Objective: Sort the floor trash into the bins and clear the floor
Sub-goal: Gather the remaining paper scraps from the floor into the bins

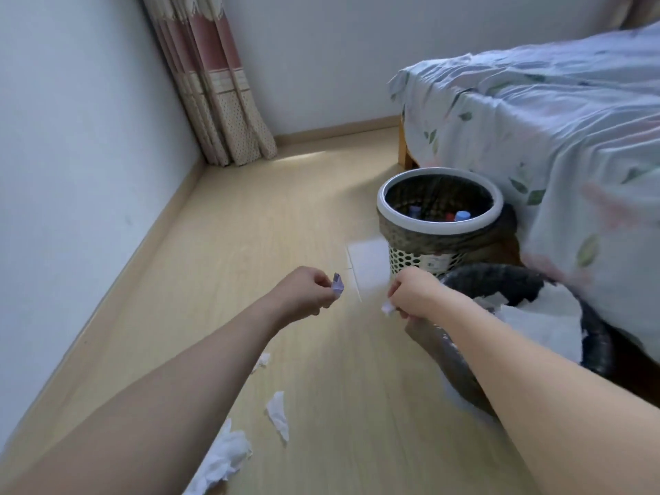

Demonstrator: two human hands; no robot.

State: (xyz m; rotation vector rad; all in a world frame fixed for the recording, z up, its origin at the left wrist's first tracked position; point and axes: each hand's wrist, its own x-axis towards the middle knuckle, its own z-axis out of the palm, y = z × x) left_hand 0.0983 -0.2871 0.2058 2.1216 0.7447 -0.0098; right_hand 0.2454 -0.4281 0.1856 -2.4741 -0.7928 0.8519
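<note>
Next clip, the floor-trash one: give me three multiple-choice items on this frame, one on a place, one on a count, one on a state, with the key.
1. Where does the white-rimmed bin stand?
A. beside the bed
B. under the curtain
C. against the left wall

2. How many bins are in view?
A. one
B. two
C. three

3. What is the left hand doing?
A. lying flat on the floor
B. hanging with nothing in it
C. pinching a small paper scrap

Key: 1 A, it stands by the bed's corner. 2 B, the nearer bin with white paper inside stands in front of it. 3 C, the scrap shows at the fingertips; the right hand pinches another scrap.
</note>
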